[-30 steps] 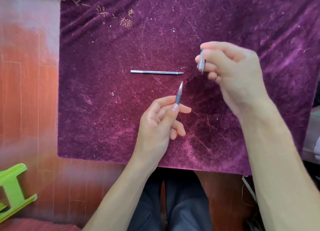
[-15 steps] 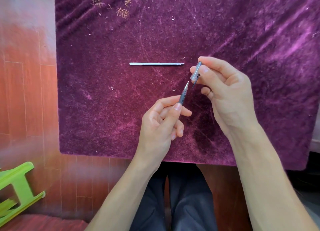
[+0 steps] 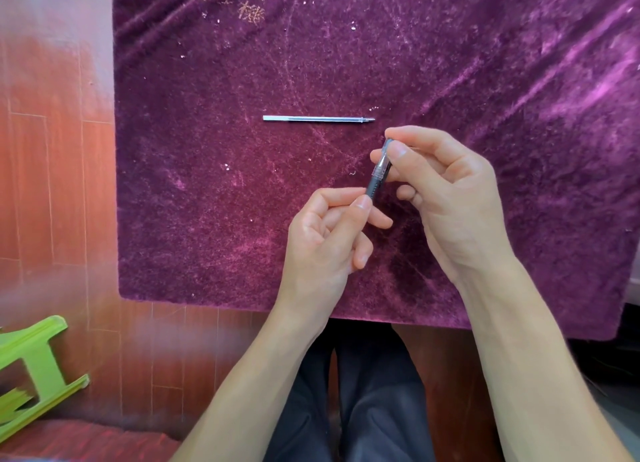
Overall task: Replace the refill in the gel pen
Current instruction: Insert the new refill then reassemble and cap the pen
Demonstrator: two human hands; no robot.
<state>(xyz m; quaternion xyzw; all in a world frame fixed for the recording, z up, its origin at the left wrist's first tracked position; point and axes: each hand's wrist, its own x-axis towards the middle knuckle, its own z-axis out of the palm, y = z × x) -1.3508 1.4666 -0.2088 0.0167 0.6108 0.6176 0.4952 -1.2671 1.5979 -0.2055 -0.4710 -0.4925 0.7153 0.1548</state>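
Note:
Over the purple velvet cloth [image 3: 207,219], my left hand [image 3: 329,240] pinches the dark grip end of the gel pen [image 3: 372,186], which points up and to the right. My right hand [image 3: 446,198] holds the clear pen cap [image 3: 381,160] between thumb and fingers, and the cap sits over the pen's tip. Most of the pen's body is hidden inside my left hand. A thin refill [image 3: 317,118] lies flat on the cloth above both hands, its tip pointing right, touched by neither hand.
The cloth covers a table whose near edge runs just above my knees. Red-brown floorboards [image 3: 52,184] lie to the left. A green plastic stool [image 3: 31,368] stands at the lower left.
My right hand has come down and left with the cap, from apart from the pen to over its tip. My left hand has stayed about where it was.

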